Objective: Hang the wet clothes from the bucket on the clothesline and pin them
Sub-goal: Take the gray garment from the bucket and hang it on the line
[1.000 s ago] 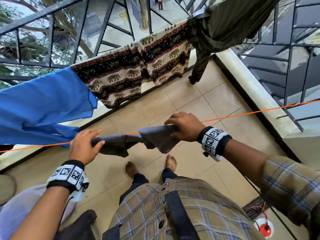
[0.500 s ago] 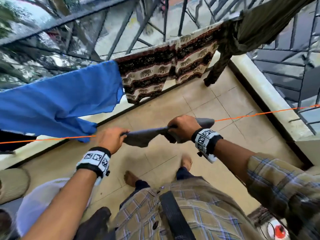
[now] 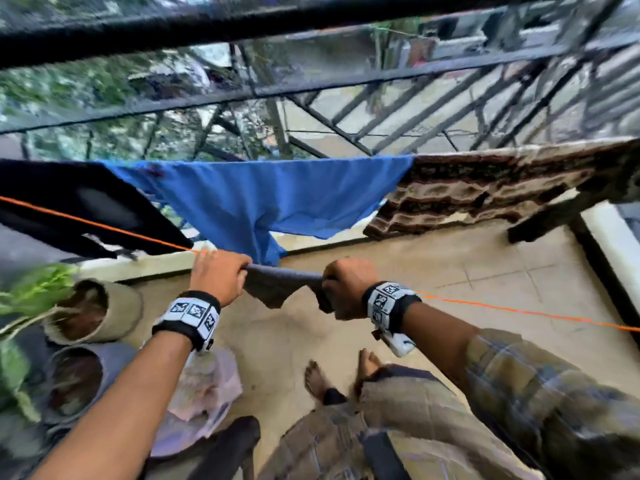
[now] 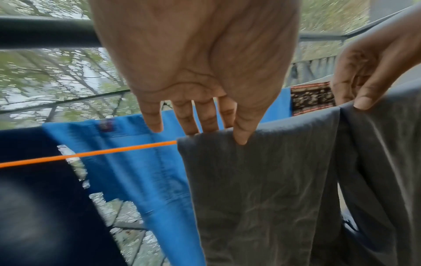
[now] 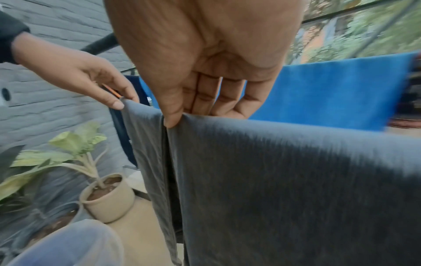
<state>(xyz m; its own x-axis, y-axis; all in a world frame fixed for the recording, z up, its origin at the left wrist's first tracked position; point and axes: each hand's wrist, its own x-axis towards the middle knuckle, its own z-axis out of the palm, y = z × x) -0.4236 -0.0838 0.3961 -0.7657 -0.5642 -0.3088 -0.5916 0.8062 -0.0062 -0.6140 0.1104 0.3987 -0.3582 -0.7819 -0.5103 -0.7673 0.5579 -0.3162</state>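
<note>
Grey cloth point(image 3: 277, 287): draped over orange line point(image 3: 519, 311), folded in 2 hanging panels, wrinkled. Pinched at its top by left hand point(image 3: 218, 275) and right hand point(image 3: 348, 289), fingers curled over.

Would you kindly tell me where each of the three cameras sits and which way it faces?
Head: on the head, looking forward and down at the left hand and right hand gripping the grey cloth on the orange line; forearms, shirt and feet show.
Left wrist: faces along the palm toward the railing; fingers pinch the cloth's end.
Right wrist: faces along the palm toward the plant pot; the left hand shows too.
Shared: all three see the grey cloth and blue cloth.
</note>
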